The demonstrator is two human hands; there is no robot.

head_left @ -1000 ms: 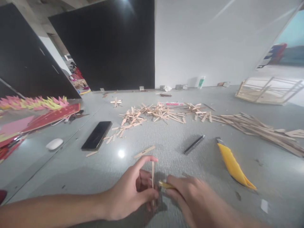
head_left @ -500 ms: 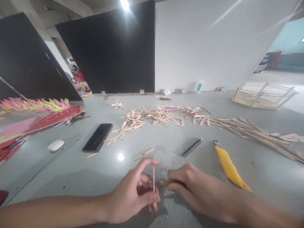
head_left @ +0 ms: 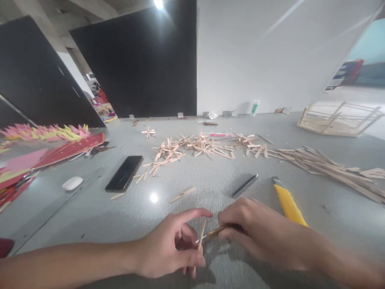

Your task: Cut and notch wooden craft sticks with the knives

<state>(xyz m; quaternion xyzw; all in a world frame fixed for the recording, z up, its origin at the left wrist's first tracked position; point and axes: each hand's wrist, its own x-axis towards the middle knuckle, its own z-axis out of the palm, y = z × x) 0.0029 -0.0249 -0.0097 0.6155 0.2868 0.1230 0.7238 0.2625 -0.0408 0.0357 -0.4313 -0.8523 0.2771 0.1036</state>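
Left hand (head_left: 168,249) pinches stick (head_left: 202,233), right hand (head_left: 260,233) grips knife (head_left: 216,232); pen (head_left: 245,186), yellow tool (head_left: 289,205) just beyond.

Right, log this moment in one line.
left hand: holding wooden stick | right hand: gripping yellow-handled tool, tip at stick | pen: lying beyond right hand

Pale tan stick (head_left: 203,228), yellowish tool handle (head_left: 217,231); grey table (head_left: 207,178), black phone (head_left: 124,173)

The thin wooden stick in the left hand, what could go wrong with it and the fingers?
The metal tip of the yellowish tool in the right hand is very near the fingers of the left hand, so a slip might hurt them. The stick looks thin, so it might snap.
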